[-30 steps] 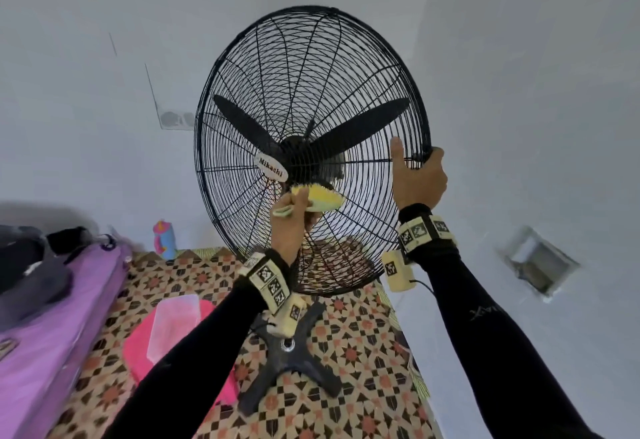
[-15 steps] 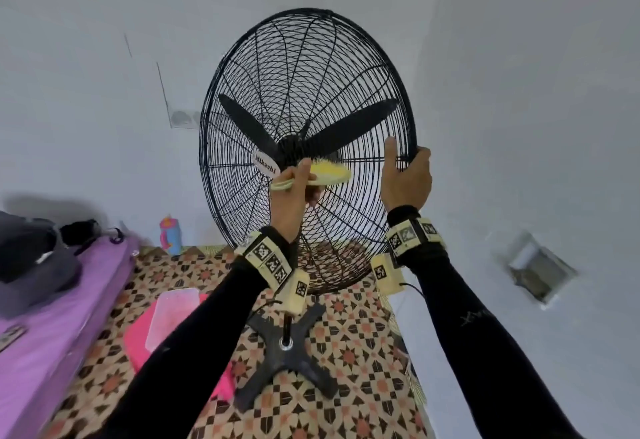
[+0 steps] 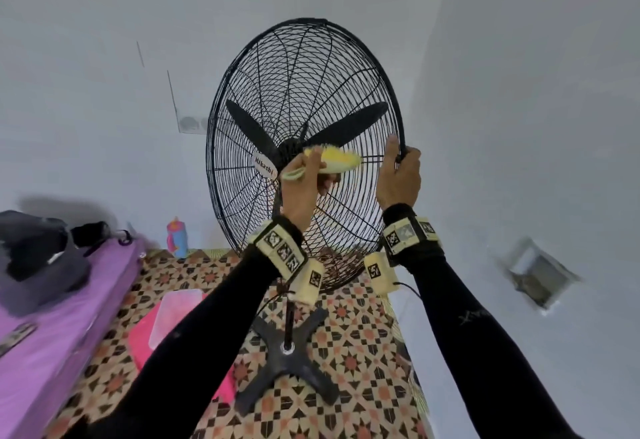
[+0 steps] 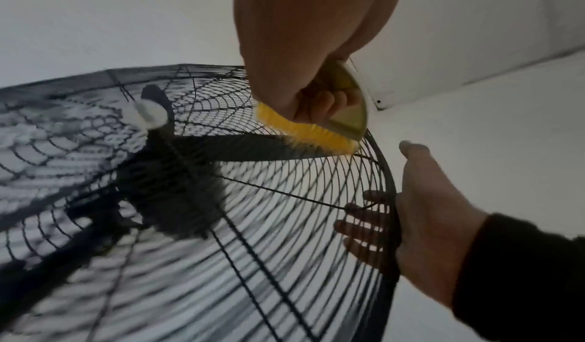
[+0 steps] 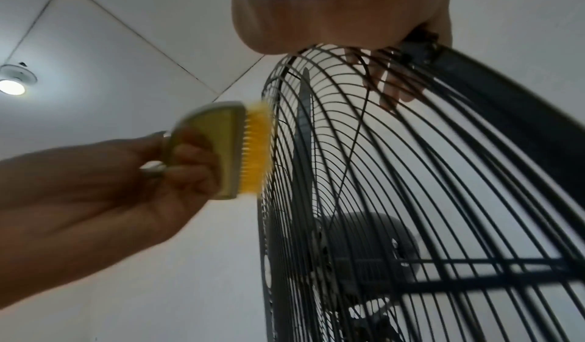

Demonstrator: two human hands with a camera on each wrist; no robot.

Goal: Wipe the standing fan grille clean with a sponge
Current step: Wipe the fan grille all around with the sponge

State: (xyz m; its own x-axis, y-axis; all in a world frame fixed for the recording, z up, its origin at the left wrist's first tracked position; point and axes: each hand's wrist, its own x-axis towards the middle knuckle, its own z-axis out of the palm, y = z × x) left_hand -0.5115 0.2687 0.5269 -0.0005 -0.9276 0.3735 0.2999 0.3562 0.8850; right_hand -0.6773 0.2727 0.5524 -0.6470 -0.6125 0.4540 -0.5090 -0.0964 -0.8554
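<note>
A large black wire grille of a standing fan (image 3: 304, 148) is filling the middle of the head view, rising on a thin pole from a dark cross-shaped base (image 3: 287, 366) that is standing on the patterned tile floor (image 3: 363, 352) at the lower centre. The left hand (image 3: 303, 184) is curling its fingers round the handle of a yellow-bristled scrubbing tool with an olive plastic back (image 3: 337, 161), the grip pinching it tight, and is holding it just right of the white oval hub badge (image 3: 265, 165) in the centre of the frame. In the left wrist view the yellow bristles (image 4: 304, 132) are pressing against the front wires over a black blade, close to the rim at centre right; in the right wrist view the same tool (image 5: 234, 149) is sitting at centre left with its bristles touching the grille's edge. The right hand (image 3: 398, 179) is gripping the black outer rim at the right side of the grille, thumb lying up along the front of the ring and fingers (image 4: 360, 224) hooking through behind the wires, the grip closing round the rim. Both forearms are wearing black sleeves and pale wrist bands with square printed markers. At the lower left of the head view a purple mattress (image 3: 45, 341) is lying beside a pink plastic tub with a clear lid (image 3: 173, 317), and a small blue and pink bottle (image 3: 176, 238) is standing against the white wall.
</note>
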